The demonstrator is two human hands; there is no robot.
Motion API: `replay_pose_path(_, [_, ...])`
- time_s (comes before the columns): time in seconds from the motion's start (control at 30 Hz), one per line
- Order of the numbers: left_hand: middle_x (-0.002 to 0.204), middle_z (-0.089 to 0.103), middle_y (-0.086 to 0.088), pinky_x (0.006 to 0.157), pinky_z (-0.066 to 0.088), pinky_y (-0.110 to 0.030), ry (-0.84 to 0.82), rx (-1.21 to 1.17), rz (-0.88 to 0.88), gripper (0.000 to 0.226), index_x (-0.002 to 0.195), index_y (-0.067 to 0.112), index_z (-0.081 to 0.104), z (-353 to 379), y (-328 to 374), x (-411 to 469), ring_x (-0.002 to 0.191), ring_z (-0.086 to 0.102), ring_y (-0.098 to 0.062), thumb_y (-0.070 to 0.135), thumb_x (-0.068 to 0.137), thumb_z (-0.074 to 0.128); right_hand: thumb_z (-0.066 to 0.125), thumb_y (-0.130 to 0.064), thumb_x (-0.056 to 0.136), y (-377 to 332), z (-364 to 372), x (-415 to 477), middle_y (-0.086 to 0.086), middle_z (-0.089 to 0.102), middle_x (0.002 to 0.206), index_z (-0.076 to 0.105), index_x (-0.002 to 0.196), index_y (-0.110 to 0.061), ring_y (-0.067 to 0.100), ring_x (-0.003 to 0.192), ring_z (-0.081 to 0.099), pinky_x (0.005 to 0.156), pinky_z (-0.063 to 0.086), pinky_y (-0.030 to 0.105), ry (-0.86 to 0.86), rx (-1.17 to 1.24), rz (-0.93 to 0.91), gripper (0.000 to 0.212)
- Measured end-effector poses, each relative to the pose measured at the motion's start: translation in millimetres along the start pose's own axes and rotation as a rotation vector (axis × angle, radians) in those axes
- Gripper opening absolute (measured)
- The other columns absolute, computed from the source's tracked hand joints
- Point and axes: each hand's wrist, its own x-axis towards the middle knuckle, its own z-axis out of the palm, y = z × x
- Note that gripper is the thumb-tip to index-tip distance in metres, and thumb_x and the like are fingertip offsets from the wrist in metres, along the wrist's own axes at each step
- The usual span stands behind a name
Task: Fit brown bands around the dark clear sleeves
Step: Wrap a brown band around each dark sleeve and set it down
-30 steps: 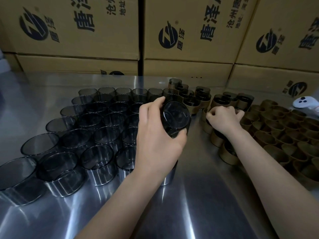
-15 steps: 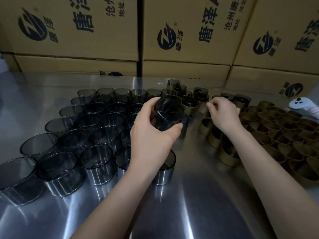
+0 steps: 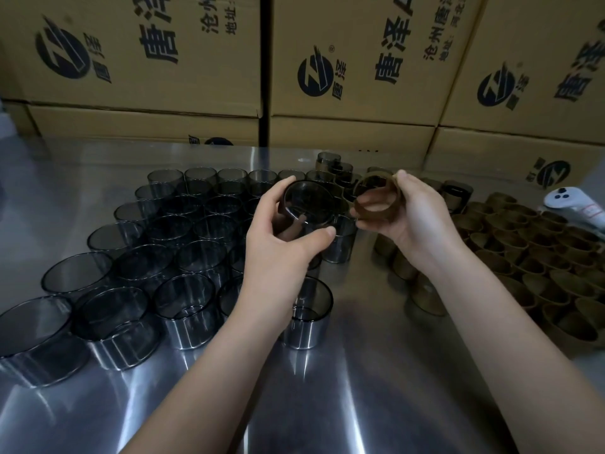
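Note:
My left hand [image 3: 278, 250] grips a dark clear sleeve [image 3: 309, 204], lifted above the table with its open end turned toward me. My right hand [image 3: 415, 217] holds a brown band [image 3: 376, 199] in the air just right of that sleeve, its opening facing the sleeve. The two pieces are close together but apart. Several more dark clear sleeves [image 3: 183, 247] stand in rows on the left of the steel table [image 3: 360, 388]. Several loose brown bands [image 3: 530, 253] cover the table's right side.
Several sleeves that wear brown bands [image 3: 340, 172] stand at the back centre. Printed cardboard boxes [image 3: 360, 60] are stacked along the table's far edge. A white controller [image 3: 576, 204] lies at the right edge.
My right hand has lifted a brown band off the pile and brought it left toward the sleeve. My left hand has raised the sleeve a little and kept hold of it.

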Motion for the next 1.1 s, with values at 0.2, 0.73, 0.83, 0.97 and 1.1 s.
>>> replay_pose_path(0.2, [0.123, 0.063, -0.008, 0.083, 0.06, -0.034, 0.003, -0.111, -0.07, 0.072, 0.128, 0.034, 0.06, -1.1, 0.0, 2.5, 0.109, 0.068, -0.022, -0.016, 0.077, 0.07, 0.038, -0.045, 0.103, 8.4, 2.5, -14.1, 0.014, 0.076, 0.093, 0.055, 0.087, -0.015, 0.022, 0.086, 0.074, 0.064, 0.06, 0.034, -0.032, 0.132, 0.134, 0.038])
replay_pose_path(0.73, [0.123, 0.064, -0.006, 0.087, 0.059, -0.034, -0.025, -0.132, -0.08, 0.062, 0.125, 0.03, 0.059, -2.6, -2.4, 3.1, 0.105, 0.071, -0.017, -0.009, 0.079, 0.074, 0.064, -0.051, 0.086, 24.3, 13.6, -15.7, 0.002, 0.066, 0.066, 0.06, 0.121, -0.006, 0.017, 0.069, 0.07, 0.064, 0.057, 0.032, -0.13, 0.31, 0.298, 0.058])
replay_pose_path(0.83, [0.114, 0.067, 0.0, 0.084, 0.059, -0.029, -0.027, -0.129, -0.072, 0.056, 0.117, 0.034, 0.062, -2.9, -3.2, 3.4, 0.103, 0.071, -0.013, -0.004, 0.078, 0.077, 0.075, -0.045, 0.074, 24.2, 14.4, -16.7, 0.006, 0.066, 0.075, 0.059, 0.122, -0.002, 0.02, 0.078, 0.07, 0.073, 0.058, 0.035, -0.164, 0.343, 0.284, 0.067])
replay_pose_path(0.97, [0.111, 0.068, 0.003, 0.08, 0.058, -0.025, -0.023, -0.133, -0.074, 0.054, 0.114, 0.034, 0.062, -2.9, -3.8, 3.4, 0.1, 0.072, -0.011, -0.004, 0.079, 0.076, 0.077, -0.032, 0.069, 23.1, 13.9, -18.3, 0.013, 0.069, 0.082, 0.064, 0.105, 0.0, 0.023, 0.086, 0.071, 0.072, 0.059, 0.031, -0.206, 0.325, 0.272, 0.05])
replay_pose_path(1.1, [0.112, 0.068, 0.002, 0.079, 0.058, -0.025, -0.009, -0.145, -0.077, 0.053, 0.116, 0.033, 0.062, -3.2, -3.2, 4.0, 0.099, 0.072, -0.009, -0.003, 0.08, 0.075, 0.068, -0.026, 0.085, 24.0, 13.1, -17.2, 0.017, 0.072, 0.092, 0.07, 0.104, -0.002, 0.026, 0.098, 0.07, 0.074, 0.059, 0.033, -0.195, 0.325, 0.266, 0.031])
